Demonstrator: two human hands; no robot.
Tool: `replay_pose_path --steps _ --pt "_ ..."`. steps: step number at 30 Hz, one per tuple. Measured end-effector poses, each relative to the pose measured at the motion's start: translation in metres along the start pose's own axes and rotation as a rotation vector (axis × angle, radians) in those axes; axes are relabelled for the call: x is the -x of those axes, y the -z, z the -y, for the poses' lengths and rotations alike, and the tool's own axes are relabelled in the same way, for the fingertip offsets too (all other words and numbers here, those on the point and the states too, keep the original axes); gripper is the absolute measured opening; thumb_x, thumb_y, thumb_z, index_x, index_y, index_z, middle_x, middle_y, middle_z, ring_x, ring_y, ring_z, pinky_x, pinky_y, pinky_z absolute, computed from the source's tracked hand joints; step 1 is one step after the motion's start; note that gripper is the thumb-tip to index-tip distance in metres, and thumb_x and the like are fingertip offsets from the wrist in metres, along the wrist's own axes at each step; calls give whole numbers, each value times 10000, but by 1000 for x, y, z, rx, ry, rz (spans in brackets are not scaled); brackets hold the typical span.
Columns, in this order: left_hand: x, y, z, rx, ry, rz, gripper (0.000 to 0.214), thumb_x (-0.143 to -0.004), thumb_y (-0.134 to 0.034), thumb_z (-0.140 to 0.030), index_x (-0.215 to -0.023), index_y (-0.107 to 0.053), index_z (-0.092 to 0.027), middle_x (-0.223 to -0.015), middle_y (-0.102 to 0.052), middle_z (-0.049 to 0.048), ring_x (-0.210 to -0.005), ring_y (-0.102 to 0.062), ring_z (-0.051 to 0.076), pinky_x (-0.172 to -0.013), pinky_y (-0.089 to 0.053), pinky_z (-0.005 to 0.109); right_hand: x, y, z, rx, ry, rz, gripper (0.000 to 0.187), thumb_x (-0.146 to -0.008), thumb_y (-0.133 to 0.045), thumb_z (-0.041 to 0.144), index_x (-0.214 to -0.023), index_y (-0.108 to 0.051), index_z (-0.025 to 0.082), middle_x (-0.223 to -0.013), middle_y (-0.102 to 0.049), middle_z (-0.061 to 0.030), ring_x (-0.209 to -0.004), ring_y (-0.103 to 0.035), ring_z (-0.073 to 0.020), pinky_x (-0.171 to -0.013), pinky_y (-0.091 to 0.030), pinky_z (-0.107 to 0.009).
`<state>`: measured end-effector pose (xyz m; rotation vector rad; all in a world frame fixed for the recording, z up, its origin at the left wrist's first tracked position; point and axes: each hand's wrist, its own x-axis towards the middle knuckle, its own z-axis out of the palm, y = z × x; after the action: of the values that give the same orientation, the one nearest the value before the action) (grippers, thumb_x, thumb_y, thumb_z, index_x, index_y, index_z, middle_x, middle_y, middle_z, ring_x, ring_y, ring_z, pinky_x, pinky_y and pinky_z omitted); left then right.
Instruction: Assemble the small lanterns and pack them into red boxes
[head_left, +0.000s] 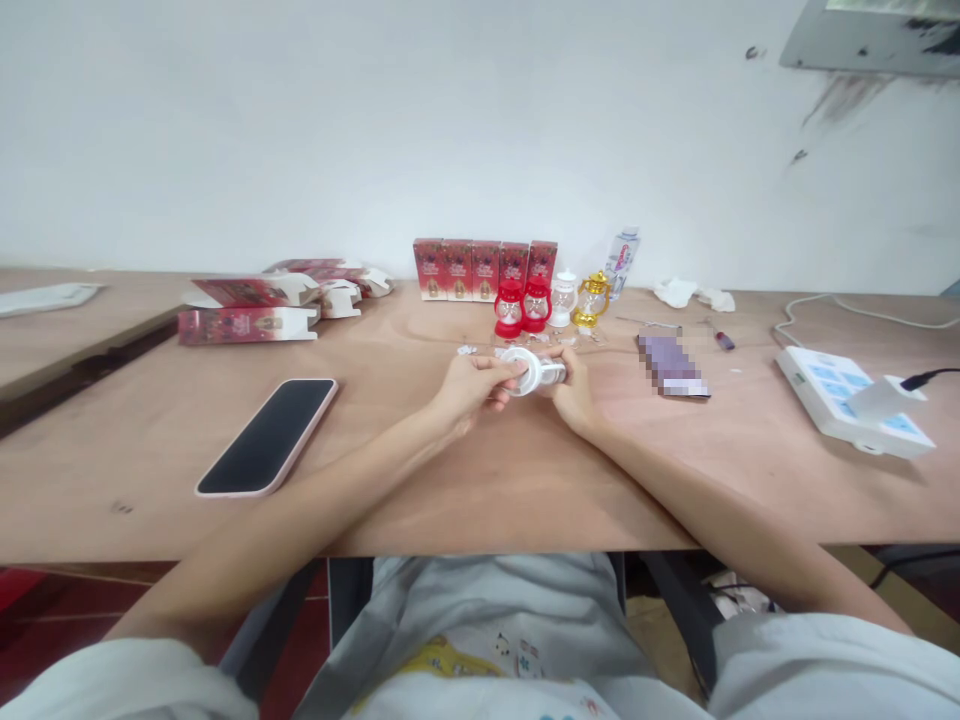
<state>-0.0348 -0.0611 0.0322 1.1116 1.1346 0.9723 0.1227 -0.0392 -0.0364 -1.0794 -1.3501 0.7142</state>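
A small white lantern with a clear body is held on its side above the table, its round white end turned toward me and to the left. The fingers of my left hand are closed at that end, the thumb pressed on its face. Around the clear part, my right hand is wrapped from the other side. Just behind stand two red lanterns, a white lantern and a gold lantern. Small pieces lie near my left fingertips, too small to name.
Several red printed boxes stand in a row by the wall. Flattened boxes lie to the left, behind a phone. On the right are a clear bottle, crumpled tissues, a blurred purple packet and a power strip with a cable.
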Motion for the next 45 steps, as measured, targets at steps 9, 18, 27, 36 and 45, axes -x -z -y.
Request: replay_pose_path --steps 9,18,27,36,45 --pt "-11 9 15 -250 -427 -194 496 -477 -860 -337 -705 -451 -171 -631 -520 -65 -553 -468 54 -530 -369 173 4 -6 5 -97 -33 100 291 -521 -713 258 -739 -522 229 -710 -585 45 -687 -516 -161 -666 -406 -296" --pt "-23 0 39 -125 -609 52 370 -771 -585 -507 -871 -602 -151 -883 -645 43 -834 -576 176 -781 -446 280 9 -12 -8 -270 -33 368 637 -514 -831 320 -1032 -466 242 -1078 -594 -32 -1052 -558 -220 -961 -440 -384" --pt "-16 3 35 -54 -579 131 436 -766 -566 -560 -909 -584 -149 -888 -644 44 -843 -583 185 -806 -452 300 18 -25 -6 -215 -32 352 732 -573 -813 440 -1154 -412 246 -1181 -578 -72 -1143 -555 -233 -995 -468 -423" --pt "-26 39 32 -288 -893 87 626 -541 -828 -416 -1025 -527 -159 -1019 -635 94 -968 -609 237 -871 -477 370 15 -50 0 -177 158 448 660 -795 -571 573 -1312 -381 210 -1329 -510 -115 -1252 -485 -238 -1064 -405 -415" --pt "-30 67 5 -303 -1061 -332 456 -706 -731 -368 -1083 -533 -205 -1067 -642 75 -1030 -610 223 -951 -476 405 -32 -87 -17 -75 265 10 468 -937 -279 526 -1263 -423 223 -1239 -547 -113 -1137 -541 -208 -963 -450 -400"
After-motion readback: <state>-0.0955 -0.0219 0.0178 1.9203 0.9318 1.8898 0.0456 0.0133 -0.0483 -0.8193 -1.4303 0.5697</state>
